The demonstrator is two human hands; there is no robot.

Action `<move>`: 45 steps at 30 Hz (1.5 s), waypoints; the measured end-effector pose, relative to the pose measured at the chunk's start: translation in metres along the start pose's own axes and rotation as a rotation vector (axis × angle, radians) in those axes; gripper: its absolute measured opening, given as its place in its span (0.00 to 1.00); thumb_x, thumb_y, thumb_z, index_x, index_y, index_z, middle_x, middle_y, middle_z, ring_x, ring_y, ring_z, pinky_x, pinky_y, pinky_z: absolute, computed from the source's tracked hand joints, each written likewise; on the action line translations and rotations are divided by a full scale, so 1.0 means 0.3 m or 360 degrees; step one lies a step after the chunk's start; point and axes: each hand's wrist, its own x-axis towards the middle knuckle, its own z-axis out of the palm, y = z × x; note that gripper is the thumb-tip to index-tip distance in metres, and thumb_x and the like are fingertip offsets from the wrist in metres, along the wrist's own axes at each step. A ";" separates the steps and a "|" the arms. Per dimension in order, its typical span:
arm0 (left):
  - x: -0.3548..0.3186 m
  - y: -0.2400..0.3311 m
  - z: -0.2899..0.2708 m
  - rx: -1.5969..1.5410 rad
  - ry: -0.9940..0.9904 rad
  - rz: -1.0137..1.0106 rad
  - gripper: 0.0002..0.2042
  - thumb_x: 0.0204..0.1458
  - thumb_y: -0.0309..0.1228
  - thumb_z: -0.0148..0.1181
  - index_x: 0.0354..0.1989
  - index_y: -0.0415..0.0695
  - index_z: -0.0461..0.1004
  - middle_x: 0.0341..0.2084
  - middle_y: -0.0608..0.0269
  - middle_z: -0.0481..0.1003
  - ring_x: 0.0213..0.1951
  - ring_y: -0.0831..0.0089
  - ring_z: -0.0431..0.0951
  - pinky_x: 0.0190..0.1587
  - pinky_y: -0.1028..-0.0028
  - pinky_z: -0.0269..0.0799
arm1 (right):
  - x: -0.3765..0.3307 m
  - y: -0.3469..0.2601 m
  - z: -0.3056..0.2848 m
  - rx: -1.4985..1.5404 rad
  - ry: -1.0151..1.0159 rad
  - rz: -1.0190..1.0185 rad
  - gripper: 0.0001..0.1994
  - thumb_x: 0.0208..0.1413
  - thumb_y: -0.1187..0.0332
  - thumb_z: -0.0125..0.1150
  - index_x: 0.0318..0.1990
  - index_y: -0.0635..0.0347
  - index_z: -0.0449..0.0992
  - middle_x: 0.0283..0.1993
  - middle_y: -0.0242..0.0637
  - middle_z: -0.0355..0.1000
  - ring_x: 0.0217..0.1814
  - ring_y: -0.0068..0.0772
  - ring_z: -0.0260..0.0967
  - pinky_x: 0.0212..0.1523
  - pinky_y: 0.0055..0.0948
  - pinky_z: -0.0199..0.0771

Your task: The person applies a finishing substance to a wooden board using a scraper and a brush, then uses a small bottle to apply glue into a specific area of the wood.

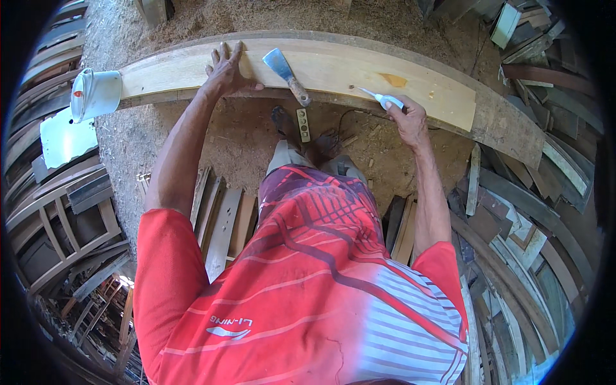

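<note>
A long pale wooden board (321,61) lies across a rougher wooden bench. My left hand (226,74) rests on the board's left part, fingers spread, holding nothing. In my right hand (410,120) is a small white and pale blue glue bottle (389,101), gripped with its thin nozzle pointing left. The nozzle tip is at a small dark spot (352,86) on the board; whether it touches I cannot tell. Between my hands lies a scraper (278,64) with a bluish blade, its worn handle reaching past the board's near edge.
At the bench's left end stands a white bucket (102,95) with a wire handle. A power strip (303,125) lies on the dusty ground by my feet. Stacked timber (545,269) fills the right side, and wooden frames (64,234) lean at the left. Sawdust (212,19) covers the far ground.
</note>
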 end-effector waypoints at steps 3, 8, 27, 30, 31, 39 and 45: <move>0.000 0.000 -0.002 0.0000 -0.0010 -0.0005 0.74 0.17 0.64 0.81 0.77 0.54 0.42 0.74 0.32 0.36 0.74 0.29 0.32 0.67 0.27 0.39 | 0.002 0.015 -0.004 0.0019 -0.0019 -0.0019 0.13 0.61 0.62 0.64 0.47 0.60 0.82 0.28 0.22 0.72 0.29 0.15 0.63 0.30 0.22 0.64; -0.001 0.003 -0.002 -0.0009 -0.0012 -0.0004 0.74 0.18 0.64 0.81 0.77 0.53 0.42 0.74 0.32 0.35 0.74 0.29 0.32 0.67 0.27 0.39 | 0.004 0.034 -0.008 0.0021 -0.0014 -0.0045 0.13 0.61 0.61 0.64 0.47 0.60 0.82 0.28 0.23 0.73 0.29 0.15 0.64 0.31 0.23 0.64; -0.008 0.008 -0.005 0.0000 -0.0060 -0.0051 0.75 0.18 0.64 0.80 0.78 0.54 0.39 0.75 0.33 0.34 0.74 0.31 0.31 0.68 0.27 0.37 | 0.000 -0.001 -0.005 -0.0130 0.0012 -0.0047 0.14 0.62 0.62 0.62 0.49 0.61 0.82 0.29 0.26 0.74 0.30 0.18 0.67 0.32 0.23 0.67; -0.001 -0.006 0.012 -0.0030 -0.0038 -0.0045 0.75 0.17 0.64 0.81 0.78 0.55 0.39 0.75 0.34 0.32 0.74 0.32 0.30 0.69 0.28 0.35 | -0.020 -0.025 -0.001 0.0120 0.0070 -0.0070 0.15 0.64 0.62 0.60 0.51 0.65 0.79 0.36 0.30 0.75 0.36 0.20 0.69 0.38 0.24 0.70; -0.010 0.009 -0.001 -0.0038 -0.0062 -0.0057 0.75 0.16 0.63 0.81 0.78 0.55 0.39 0.75 0.35 0.31 0.74 0.32 0.29 0.69 0.29 0.35 | -0.029 -0.036 0.002 0.0217 0.0097 -0.0078 0.15 0.65 0.63 0.59 0.51 0.67 0.78 0.38 0.32 0.75 0.38 0.20 0.70 0.41 0.25 0.70; -0.047 0.005 -0.017 -0.0133 -0.0034 -0.0068 0.73 0.22 0.60 0.82 0.77 0.49 0.40 0.75 0.33 0.32 0.74 0.32 0.28 0.68 0.28 0.34 | -0.056 -0.094 0.268 0.1298 0.0078 -0.0080 0.14 0.65 0.67 0.58 0.54 0.63 0.73 0.46 0.38 0.76 0.46 0.27 0.72 0.50 0.27 0.73; -0.080 -0.015 -0.009 -0.0297 0.0242 0.0170 0.64 0.29 0.52 0.81 0.76 0.47 0.45 0.74 0.33 0.38 0.74 0.32 0.34 0.70 0.34 0.40 | -0.050 -0.378 0.642 0.1488 -0.0144 -0.0021 0.13 0.64 0.71 0.60 0.53 0.63 0.74 0.47 0.38 0.76 0.48 0.28 0.72 0.54 0.31 0.74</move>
